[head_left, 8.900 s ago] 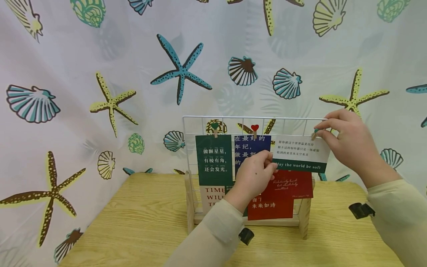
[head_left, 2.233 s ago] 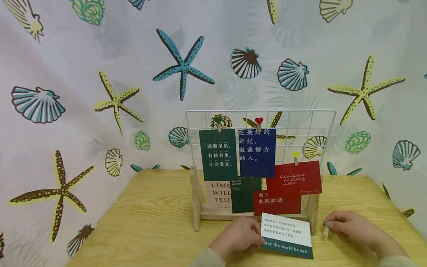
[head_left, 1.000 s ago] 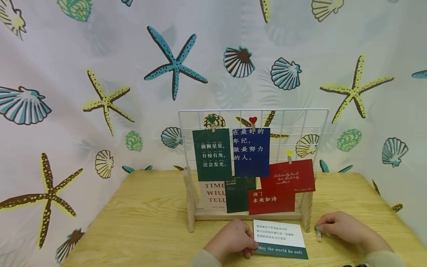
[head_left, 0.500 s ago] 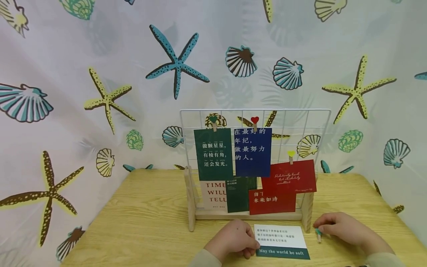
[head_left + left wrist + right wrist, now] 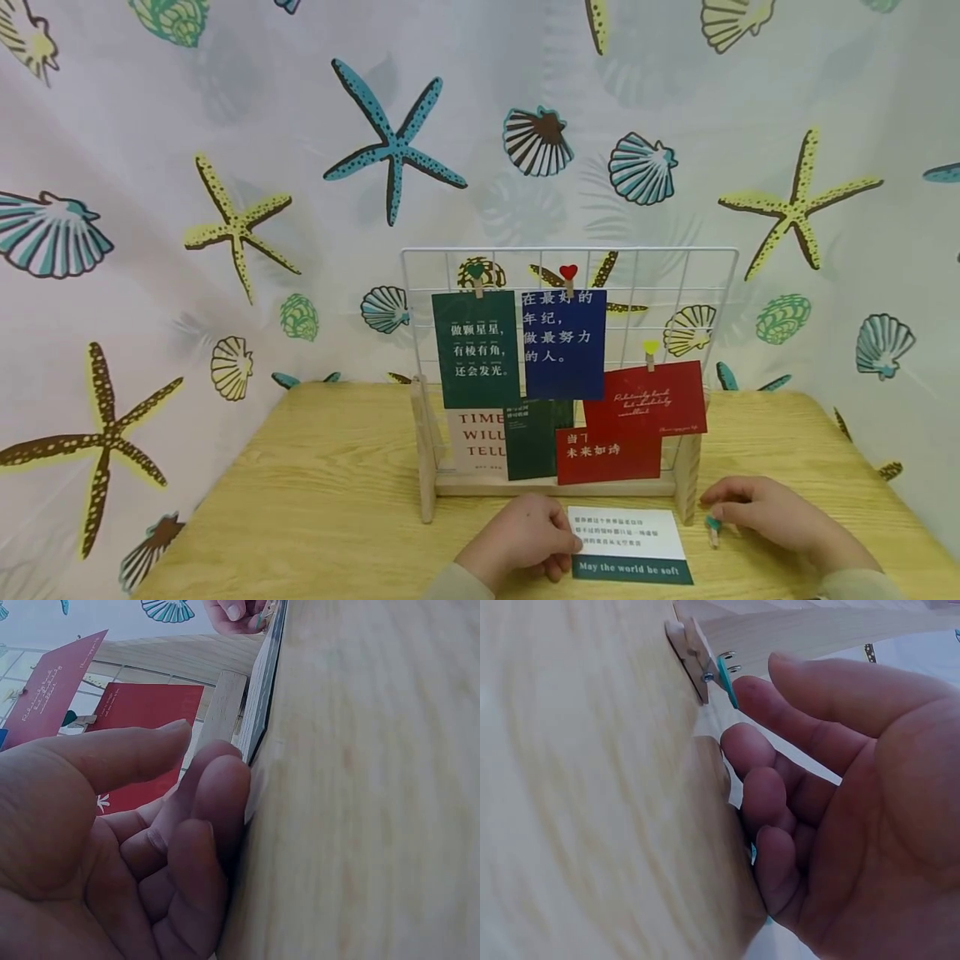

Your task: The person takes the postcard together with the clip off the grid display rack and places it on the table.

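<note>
A white and green postcard [image 5: 630, 537] reading "May the world be soft" lies flat on the wooden table, in front of the rack. At its left edge rests my left hand [image 5: 525, 533]; in the left wrist view the thumb stands apart from the loosely bent fingers [image 5: 221, 791], with nothing pinched. A small wooden clothespin [image 5: 713, 535] with a teal heart lies on the table right of the postcard. My right hand [image 5: 783, 525] is just beside it, thumb and index finger apart. Whether the index fingertip touches the heart [image 5: 726, 679] I cannot tell.
Behind the hands stands a white wire grid rack [image 5: 570, 249] on a wooden base [image 5: 480, 492]. Green [image 5: 476, 350], blue [image 5: 564, 346] and red [image 5: 645, 398] cards hang on it from heart clothespins, with further cards below. A patterned curtain [image 5: 465, 67] closes off the back.
The white and green postcard came off the grid's upper right and was lowered to the table. The right hand brought the teal clothespin down and has let go of it; the left has released the postcard.
</note>
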Demonstrator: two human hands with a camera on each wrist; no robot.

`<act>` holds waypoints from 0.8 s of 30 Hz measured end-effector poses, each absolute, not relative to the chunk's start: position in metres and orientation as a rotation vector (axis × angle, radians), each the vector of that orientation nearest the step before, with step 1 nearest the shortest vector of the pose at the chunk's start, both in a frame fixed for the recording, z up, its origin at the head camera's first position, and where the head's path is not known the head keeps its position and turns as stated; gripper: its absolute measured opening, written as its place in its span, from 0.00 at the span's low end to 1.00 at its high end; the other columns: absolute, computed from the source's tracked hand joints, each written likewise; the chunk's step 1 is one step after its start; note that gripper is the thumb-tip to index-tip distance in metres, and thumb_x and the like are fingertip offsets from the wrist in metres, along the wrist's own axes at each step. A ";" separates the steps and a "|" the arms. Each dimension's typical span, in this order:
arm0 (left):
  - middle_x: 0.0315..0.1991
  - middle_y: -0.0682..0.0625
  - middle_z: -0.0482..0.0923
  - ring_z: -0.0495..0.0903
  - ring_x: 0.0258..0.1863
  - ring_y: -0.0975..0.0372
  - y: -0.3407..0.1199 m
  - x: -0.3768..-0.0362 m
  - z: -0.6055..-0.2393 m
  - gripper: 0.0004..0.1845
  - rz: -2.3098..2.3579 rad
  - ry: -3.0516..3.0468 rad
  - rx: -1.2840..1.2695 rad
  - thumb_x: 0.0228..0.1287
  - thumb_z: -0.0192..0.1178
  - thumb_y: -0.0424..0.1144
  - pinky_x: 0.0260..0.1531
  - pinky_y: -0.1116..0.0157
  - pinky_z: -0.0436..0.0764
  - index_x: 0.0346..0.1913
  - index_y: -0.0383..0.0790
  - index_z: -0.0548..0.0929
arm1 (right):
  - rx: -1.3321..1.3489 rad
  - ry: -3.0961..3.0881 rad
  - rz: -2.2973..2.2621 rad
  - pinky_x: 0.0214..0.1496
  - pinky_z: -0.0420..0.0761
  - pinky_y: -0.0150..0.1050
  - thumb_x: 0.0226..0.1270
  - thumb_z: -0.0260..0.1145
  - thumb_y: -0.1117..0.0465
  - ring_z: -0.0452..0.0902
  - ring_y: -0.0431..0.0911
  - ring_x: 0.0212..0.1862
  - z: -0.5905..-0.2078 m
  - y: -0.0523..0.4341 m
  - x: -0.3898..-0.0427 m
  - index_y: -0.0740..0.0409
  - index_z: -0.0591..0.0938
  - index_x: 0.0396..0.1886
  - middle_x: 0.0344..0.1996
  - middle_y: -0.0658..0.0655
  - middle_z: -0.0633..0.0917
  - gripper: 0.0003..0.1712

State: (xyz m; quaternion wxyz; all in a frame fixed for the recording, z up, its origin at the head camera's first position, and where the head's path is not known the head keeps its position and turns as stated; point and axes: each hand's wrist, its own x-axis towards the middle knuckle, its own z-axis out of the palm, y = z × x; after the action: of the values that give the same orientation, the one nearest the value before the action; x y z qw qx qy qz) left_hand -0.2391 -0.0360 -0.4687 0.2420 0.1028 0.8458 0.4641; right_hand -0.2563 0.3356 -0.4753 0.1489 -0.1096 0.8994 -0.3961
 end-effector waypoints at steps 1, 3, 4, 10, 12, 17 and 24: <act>0.22 0.47 0.84 0.81 0.19 0.59 -0.036 -0.239 -0.469 0.10 1.270 2.311 0.277 0.64 0.71 0.40 0.23 0.66 0.77 0.28 0.41 0.83 | -0.296 2.583 -1.148 0.49 0.74 0.48 0.73 0.65 0.53 0.72 0.53 0.49 -0.476 0.335 -0.256 0.57 0.85 0.53 0.52 0.57 0.83 0.16; 0.22 0.47 0.84 0.81 0.19 0.59 -0.037 -0.239 -0.469 0.10 1.270 2.308 0.271 0.64 0.70 0.40 0.24 0.66 0.78 0.28 0.41 0.82 | -0.267 2.572 -1.178 0.46 0.74 0.46 0.74 0.64 0.53 0.74 0.53 0.45 -0.476 0.335 -0.256 0.57 0.84 0.54 0.48 0.58 0.83 0.16; 0.22 0.46 0.84 0.81 0.19 0.59 -0.037 -0.239 -0.469 0.10 1.274 2.306 0.273 0.64 0.70 0.40 0.24 0.66 0.78 0.28 0.41 0.82 | -0.258 2.566 -1.196 0.44 0.74 0.45 0.74 0.64 0.54 0.74 0.52 0.43 -0.477 0.336 -0.256 0.58 0.84 0.54 0.45 0.58 0.82 0.17; 0.21 0.46 0.83 0.81 0.19 0.59 -0.037 -0.240 -0.470 0.10 1.288 2.319 0.301 0.64 0.71 0.41 0.22 0.65 0.76 0.28 0.42 0.83 | -0.237 2.548 -1.270 0.39 0.75 0.41 0.78 0.60 0.55 0.74 0.51 0.36 -0.477 0.341 -0.256 0.63 0.81 0.58 0.33 0.57 0.79 0.19; 0.21 0.46 0.83 0.81 0.19 0.59 -0.037 -0.241 -0.470 0.10 1.285 2.325 0.303 0.63 0.71 0.41 0.22 0.65 0.76 0.29 0.42 0.82 | -0.234 2.551 -1.277 0.40 0.75 0.40 0.78 0.59 0.55 0.74 0.51 0.37 -0.476 0.342 -0.256 0.64 0.81 0.58 0.33 0.57 0.80 0.19; 0.21 0.47 0.83 0.79 0.19 0.58 -0.036 -0.242 -0.468 0.10 1.264 2.350 0.300 0.64 0.70 0.44 0.24 0.64 0.76 0.30 0.44 0.82 | -0.247 2.554 -1.332 0.38 0.75 0.39 0.78 0.59 0.56 0.74 0.50 0.36 -0.472 0.341 -0.255 0.66 0.80 0.58 0.31 0.58 0.79 0.19; 0.20 0.48 0.82 0.78 0.21 0.57 -0.036 -0.242 -0.466 0.08 1.289 2.386 0.331 0.65 0.69 0.45 0.26 0.62 0.74 0.31 0.47 0.83 | -0.279 2.553 -1.418 0.35 0.74 0.39 0.79 0.59 0.56 0.73 0.49 0.33 -0.466 0.339 -0.257 0.69 0.79 0.59 0.28 0.57 0.76 0.22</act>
State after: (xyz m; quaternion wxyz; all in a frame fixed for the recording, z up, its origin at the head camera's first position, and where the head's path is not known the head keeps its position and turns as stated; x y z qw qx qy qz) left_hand -0.2422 -0.0357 -0.4661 0.2033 0.1185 0.8552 0.4618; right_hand -0.2569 0.3386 -0.4658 0.1039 -0.0944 0.8655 -0.4809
